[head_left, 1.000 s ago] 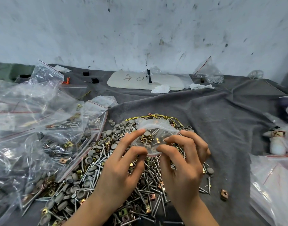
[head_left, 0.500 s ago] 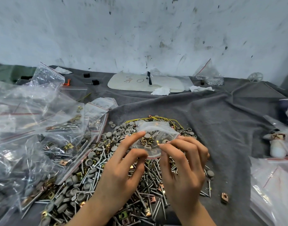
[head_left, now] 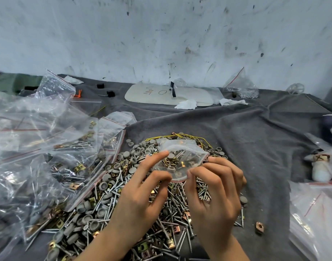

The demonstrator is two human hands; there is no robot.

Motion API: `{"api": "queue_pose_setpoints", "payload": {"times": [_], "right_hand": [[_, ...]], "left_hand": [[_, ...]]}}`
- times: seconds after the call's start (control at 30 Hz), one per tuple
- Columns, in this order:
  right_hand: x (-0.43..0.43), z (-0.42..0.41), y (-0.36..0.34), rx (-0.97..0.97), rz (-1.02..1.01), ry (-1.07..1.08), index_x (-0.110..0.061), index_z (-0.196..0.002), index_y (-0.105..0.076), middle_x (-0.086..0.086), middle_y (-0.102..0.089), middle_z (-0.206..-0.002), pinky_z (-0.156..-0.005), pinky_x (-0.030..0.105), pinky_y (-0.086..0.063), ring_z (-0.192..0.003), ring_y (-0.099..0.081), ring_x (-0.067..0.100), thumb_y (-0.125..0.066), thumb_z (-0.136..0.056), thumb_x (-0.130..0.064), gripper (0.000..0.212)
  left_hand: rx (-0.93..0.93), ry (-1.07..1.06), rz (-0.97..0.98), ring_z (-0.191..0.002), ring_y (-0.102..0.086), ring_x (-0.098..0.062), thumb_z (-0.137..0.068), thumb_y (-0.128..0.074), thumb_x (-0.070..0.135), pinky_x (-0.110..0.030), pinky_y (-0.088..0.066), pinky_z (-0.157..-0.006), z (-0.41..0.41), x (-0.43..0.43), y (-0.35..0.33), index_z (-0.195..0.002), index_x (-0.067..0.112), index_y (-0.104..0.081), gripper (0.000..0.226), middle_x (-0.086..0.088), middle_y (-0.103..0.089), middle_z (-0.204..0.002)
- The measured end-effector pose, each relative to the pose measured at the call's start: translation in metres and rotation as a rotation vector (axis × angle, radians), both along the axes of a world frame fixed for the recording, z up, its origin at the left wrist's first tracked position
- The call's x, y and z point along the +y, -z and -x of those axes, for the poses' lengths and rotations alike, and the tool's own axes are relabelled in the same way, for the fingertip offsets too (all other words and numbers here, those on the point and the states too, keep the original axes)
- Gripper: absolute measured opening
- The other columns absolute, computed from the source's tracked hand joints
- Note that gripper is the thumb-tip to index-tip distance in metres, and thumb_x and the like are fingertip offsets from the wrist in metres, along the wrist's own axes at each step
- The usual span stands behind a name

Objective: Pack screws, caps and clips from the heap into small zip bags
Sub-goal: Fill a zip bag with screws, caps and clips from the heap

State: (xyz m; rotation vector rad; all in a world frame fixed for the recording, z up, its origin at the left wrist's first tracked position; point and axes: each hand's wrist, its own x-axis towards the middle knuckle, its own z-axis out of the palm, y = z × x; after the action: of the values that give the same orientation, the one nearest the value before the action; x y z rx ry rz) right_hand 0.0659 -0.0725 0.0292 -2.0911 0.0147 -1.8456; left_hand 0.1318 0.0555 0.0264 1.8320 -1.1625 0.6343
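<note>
Above the heap [head_left: 123, 200], the left hand [head_left: 140, 200] and right hand [head_left: 216, 202] pinch the filled zip bag [head_left: 180, 159] at its mouth — a slipped grip could spill its screws back.

A grey cloth [head_left: 255, 140], rumpled into folds, covers the work surface. Behind it stands a pale wall [head_left: 161, 38], scuffed with dark marks. Near the wall lies a flat cream board [head_left: 148, 95] with scribbled writing on it; a crumpled white tissue [head_left: 186, 104] rests on its front edge, and another tissue [head_left: 231, 101] lies just to its right. Left of the board sit two small black blocks [head_left: 100, 85] and a bit of orange wire [head_left: 78, 93]. At the right edge lies a small white figure [head_left: 320, 167].
</note>
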Motion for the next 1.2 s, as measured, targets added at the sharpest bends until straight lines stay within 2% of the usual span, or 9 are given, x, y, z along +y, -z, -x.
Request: {"api": "queue_pose_setpoints", "payload": {"times": [0.17,0.33,0.43,0.7,0.87,0.97,1.1,1.2], "right_hand": [[-0.005,0.001,-0.001,0.001,-0.005,0.001,-0.017,-0.090,-0.056,0.004,-0.066,-0.082,-0.081,0.043,-0.045,-0.096,-0.057,0.021,-0.066,-0.087,-0.011,0.013],[-0.004,-0.002,0.000,0.093,0.001,0.029,-0.009,-0.082,-0.068,0.004,-0.069,-0.092,-0.084,0.048,-0.044,-0.102,-0.057,0.027,-0.067,-0.086,-0.010,0.004],[-0.004,-0.003,-0.001,0.083,-0.042,0.016,-0.004,-0.084,-0.071,0.009,-0.067,-0.097,-0.089,0.044,-0.043,-0.104,-0.055,0.029,-0.061,-0.089,-0.013,0.014],[-0.015,-0.004,-0.002,0.045,-0.295,0.003,-0.002,-0.100,-0.063,0.007,-0.059,-0.105,-0.094,0.034,-0.038,-0.102,-0.053,0.027,-0.052,-0.088,-0.007,0.017],[-0.021,-0.006,0.000,0.115,-0.430,0.025,-0.004,-0.105,-0.061,-0.001,-0.054,-0.105,-0.093,0.039,-0.040,-0.103,-0.049,0.019,-0.053,-0.088,-0.006,0.019],[-0.021,-0.006,0.002,0.171,-0.457,0.030,-0.005,-0.107,-0.061,0.000,-0.054,-0.106,-0.094,0.034,-0.037,-0.105,-0.048,0.019,-0.055,-0.086,-0.005,0.022],[-0.029,-0.009,0.003,0.379,-0.472,0.122,-0.011,-0.102,-0.064,0.004,-0.059,-0.106,-0.093,0.040,-0.035,-0.111,-0.046,0.026,-0.055,-0.086,-0.014,0.019],[-0.044,-0.012,0.010,0.792,-0.473,0.253,-0.019,-0.108,-0.065,0.004,-0.058,-0.120,-0.101,0.044,-0.029,-0.124,-0.035,0.026,-0.059,-0.090,-0.021,0.019]], "left_hand": [[0.013,0.009,0.014,-0.115,-0.056,-0.014,-0.088,-0.056,0.015,-0.016,-0.038,-0.104,0.001,0.000,-0.001,-0.097,0.010,-0.060,0.011,-0.003,-0.050,-0.135],[0.009,-0.020,-0.001,-0.116,-0.056,-0.016,-0.088,-0.056,0.014,-0.018,-0.038,-0.104,0.002,0.000,-0.002,-0.091,0.001,-0.067,0.017,-0.006,-0.052,-0.133],[0.009,-0.024,-0.003,-0.116,-0.056,-0.016,-0.088,-0.055,0.014,-0.019,-0.040,-0.104,0.002,0.000,-0.001,-0.091,0.001,-0.067,0.018,-0.006,-0.052,-0.134],[0.007,-0.055,0.021,-0.119,-0.054,-0.017,-0.087,-0.054,0.013,-0.017,-0.039,-0.105,0.000,-0.001,-0.002,-0.090,0.000,-0.067,0.018,-0.010,-0.054,-0.131],[0.075,-0.089,0.087,-0.126,-0.049,-0.007,-0.088,-0.054,0.012,-0.016,-0.036,-0.104,-0.002,0.002,-0.002,-0.093,0.004,-0.066,0.016,-0.006,-0.054,-0.131],[0.050,-0.087,0.083,-0.129,-0.046,-0.008,-0.088,-0.054,0.012,-0.020,-0.036,-0.107,-0.001,0.003,-0.002,-0.092,0.004,-0.066,0.015,-0.005,-0.051,-0.134],[-0.009,-0.056,0.046,-0.128,-0.049,-0.023,-0.089,-0.056,0.011,-0.026,-0.036,-0.110,-0.001,0.002,-0.004,-0.088,0.000,-0.068,0.017,-0.008,-0.046,-0.138],[-0.034,-0.012,0.001,-0.129,-0.048,-0.026,-0.089,-0.056,0.010,-0.029,-0.039,-0.109,-0.001,0.003,-0.005,-0.089,-0.002,-0.068,0.017,-0.009,-0.043,-0.141]]}}
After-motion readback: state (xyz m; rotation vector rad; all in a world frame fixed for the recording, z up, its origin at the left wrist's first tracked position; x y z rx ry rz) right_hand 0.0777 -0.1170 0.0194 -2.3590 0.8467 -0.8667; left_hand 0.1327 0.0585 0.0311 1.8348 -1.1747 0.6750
